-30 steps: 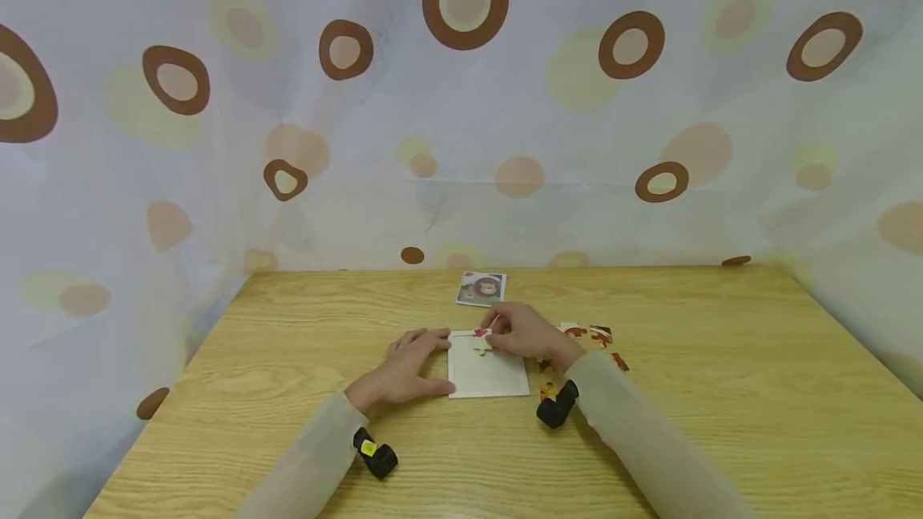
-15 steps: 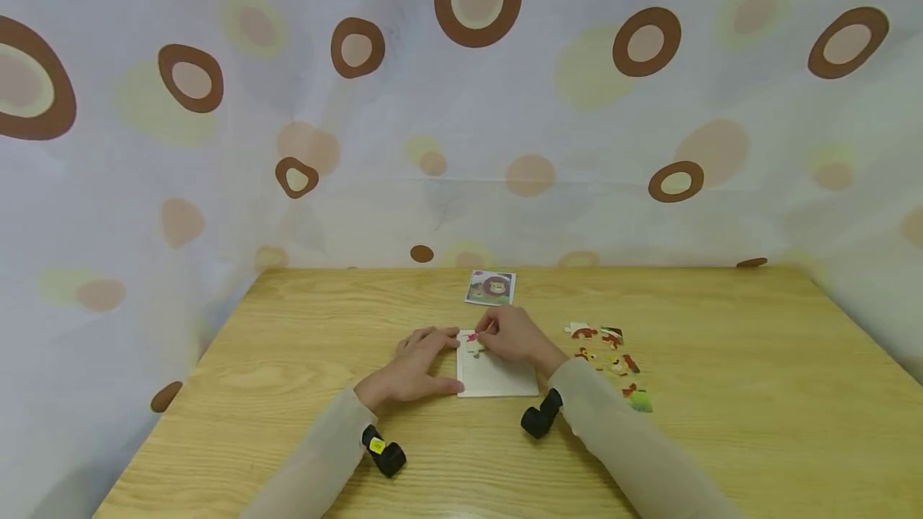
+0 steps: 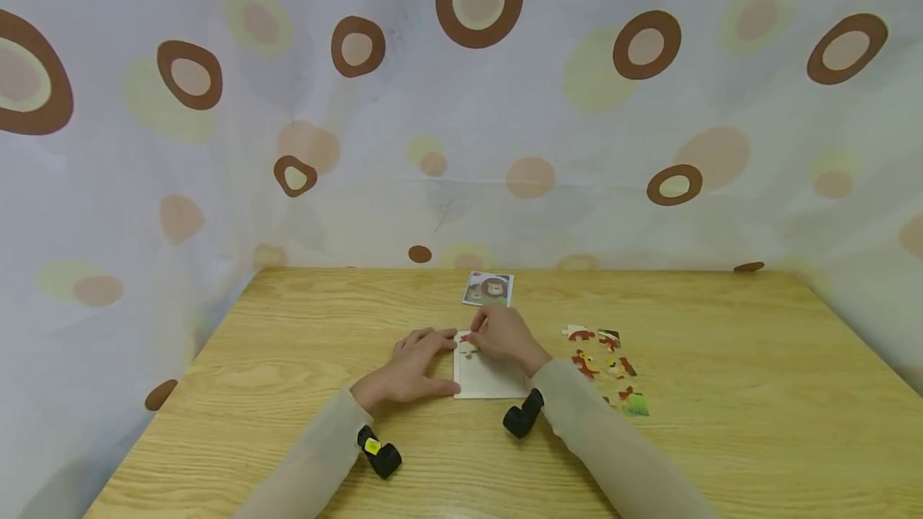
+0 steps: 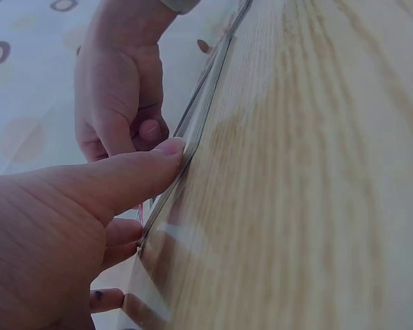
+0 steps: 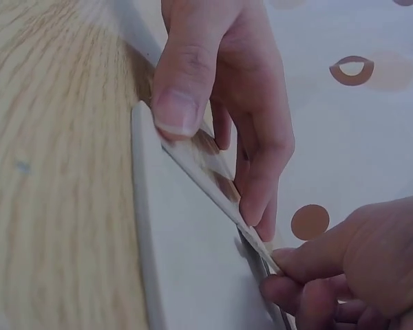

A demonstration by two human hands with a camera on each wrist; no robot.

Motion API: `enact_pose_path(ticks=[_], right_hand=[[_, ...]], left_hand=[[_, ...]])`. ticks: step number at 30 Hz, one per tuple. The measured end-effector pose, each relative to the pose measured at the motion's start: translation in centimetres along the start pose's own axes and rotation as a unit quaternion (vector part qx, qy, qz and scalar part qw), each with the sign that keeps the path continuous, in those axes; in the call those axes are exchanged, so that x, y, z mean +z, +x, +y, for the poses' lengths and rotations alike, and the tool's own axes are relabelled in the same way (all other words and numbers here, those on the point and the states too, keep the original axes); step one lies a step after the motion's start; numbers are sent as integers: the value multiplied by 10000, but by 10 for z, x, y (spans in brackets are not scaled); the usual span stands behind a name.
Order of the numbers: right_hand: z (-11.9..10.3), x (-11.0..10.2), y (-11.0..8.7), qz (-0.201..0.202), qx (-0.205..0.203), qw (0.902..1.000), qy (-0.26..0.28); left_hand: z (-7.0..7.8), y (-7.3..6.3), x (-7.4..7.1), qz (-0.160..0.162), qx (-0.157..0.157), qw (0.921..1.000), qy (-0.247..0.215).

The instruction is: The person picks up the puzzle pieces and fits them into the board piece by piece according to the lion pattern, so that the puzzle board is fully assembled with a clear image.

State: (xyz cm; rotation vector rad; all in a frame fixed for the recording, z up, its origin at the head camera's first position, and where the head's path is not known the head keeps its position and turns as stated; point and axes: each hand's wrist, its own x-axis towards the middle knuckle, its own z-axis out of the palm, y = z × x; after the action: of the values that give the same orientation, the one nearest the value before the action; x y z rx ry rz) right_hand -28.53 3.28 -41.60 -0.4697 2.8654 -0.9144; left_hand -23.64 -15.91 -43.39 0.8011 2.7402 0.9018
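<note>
Your right hand (image 3: 503, 335) has moved the puzzle piece (image 3: 467, 347) left over the white board (image 3: 493, 381). Near, your left hand (image 3: 413, 365) spreads thumb and fingers along the board's left edge. Far left, you pinch the piece; it should be light and stiff, so hold its edges. Head view shows its pink print; right wrist view doesn't.

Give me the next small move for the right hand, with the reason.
Probably press the puzzle piece into the white puzzle tray's far left corner: the right hand pinches it near there, the left hand rests along the tray's left edge, and the lion card shows pink in that same corner, like the piece.
</note>
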Motion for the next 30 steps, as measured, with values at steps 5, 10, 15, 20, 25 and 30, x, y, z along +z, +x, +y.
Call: enact_pose_path(ticks=[5, 10, 15, 20, 25, 30], right_hand=[[-1, 2, 2, 122, 40, 9997, -210], [5, 7, 4, 118, -84, 9999, -88], [10, 6, 1, 91, -205, 9994, 282], [11, 1, -3, -91, -420, 9975, 561], [18, -12, -10, -191, -550, 9954, 764], [35, -37, -17, -104, -833, 9932, 807]], left_hand=[[-1, 1, 0, 65, 2, 10000, -17], [-1, 0, 1, 35, -16, 10000, -74], [-1, -1, 2, 56, 2, 10000, -60], [-3, -5, 0, 49, -94, 9999, -13], [-4, -5, 1, -71, -47, 10000, 24], [-2, 0, 2, -214, 103, 9992, 331]])
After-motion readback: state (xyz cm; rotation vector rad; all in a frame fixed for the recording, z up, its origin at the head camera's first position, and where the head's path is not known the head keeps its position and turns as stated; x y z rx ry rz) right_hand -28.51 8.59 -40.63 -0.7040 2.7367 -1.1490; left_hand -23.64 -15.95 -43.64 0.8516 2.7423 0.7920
